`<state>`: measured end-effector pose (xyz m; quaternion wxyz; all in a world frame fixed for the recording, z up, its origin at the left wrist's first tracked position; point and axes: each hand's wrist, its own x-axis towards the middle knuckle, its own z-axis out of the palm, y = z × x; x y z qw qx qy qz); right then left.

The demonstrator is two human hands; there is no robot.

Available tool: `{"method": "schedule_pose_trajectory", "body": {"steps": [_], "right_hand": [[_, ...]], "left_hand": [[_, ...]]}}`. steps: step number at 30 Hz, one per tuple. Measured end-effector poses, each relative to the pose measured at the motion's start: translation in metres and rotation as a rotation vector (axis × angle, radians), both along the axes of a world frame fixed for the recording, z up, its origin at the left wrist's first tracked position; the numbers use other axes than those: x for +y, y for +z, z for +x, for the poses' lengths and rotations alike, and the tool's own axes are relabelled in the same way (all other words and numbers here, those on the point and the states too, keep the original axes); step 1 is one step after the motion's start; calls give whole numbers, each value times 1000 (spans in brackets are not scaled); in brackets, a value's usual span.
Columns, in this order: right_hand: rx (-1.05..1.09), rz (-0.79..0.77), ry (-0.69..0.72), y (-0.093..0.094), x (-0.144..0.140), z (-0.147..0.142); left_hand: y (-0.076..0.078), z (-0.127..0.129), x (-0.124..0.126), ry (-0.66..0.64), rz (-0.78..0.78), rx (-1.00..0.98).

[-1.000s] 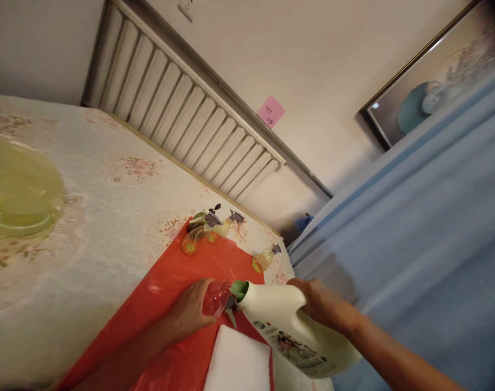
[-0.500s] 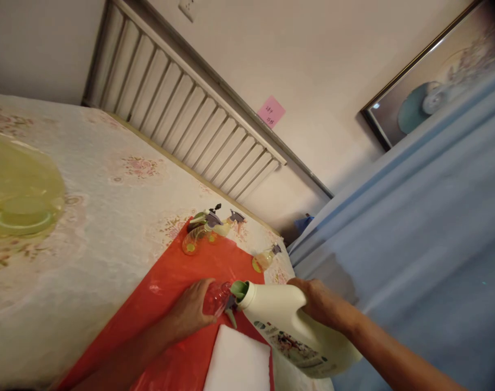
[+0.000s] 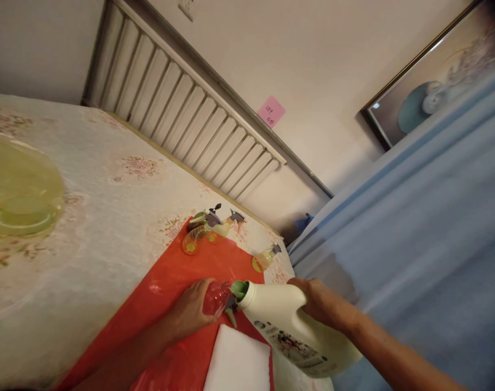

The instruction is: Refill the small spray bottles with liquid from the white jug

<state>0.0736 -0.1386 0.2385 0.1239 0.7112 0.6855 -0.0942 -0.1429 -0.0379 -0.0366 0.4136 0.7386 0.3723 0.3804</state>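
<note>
My left hand (image 3: pixel 196 304) is closed around a clear bottle (image 3: pixel 217 297) that shows red against the sheet beneath. My right hand (image 3: pixel 315 301) grips the handle of a large cream detergent jug (image 3: pixel 296 336), tipped to the left. The jug's green spout (image 3: pixel 239 290) meets the mouth of the clear bottle; whether liquid is flowing I cannot tell. Just below the spout lies a grey and green spray head (image 3: pixel 231 315), partly hidden. A white block (image 3: pixel 239 361) rests on the red sheet (image 3: pixel 174 282) near my left forearm.
Several spray bottles (image 3: pixel 196 236) stand at the far end of the red sheet, with another spray bottle (image 3: pixel 264 258) to the right. A yellow translucent basin (image 3: pixel 23 174) is on the flowered tablecloth (image 3: pixel 104 228). Behind is a radiator (image 3: pixel 190 103); a blue curtain (image 3: pixel 414 233) hangs right.
</note>
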Motion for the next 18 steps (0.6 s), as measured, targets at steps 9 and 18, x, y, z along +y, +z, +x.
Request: {"method": "schedule_pose_trajectory", "body": {"steps": [9, 18], "right_hand": [[7, 11, 16, -2, 0, 2], [4, 19, 9, -1, -1, 1]], "left_hand": [[-3, 1, 1, -6, 4, -1], [-1, 0, 0, 4, 12, -12]]}}
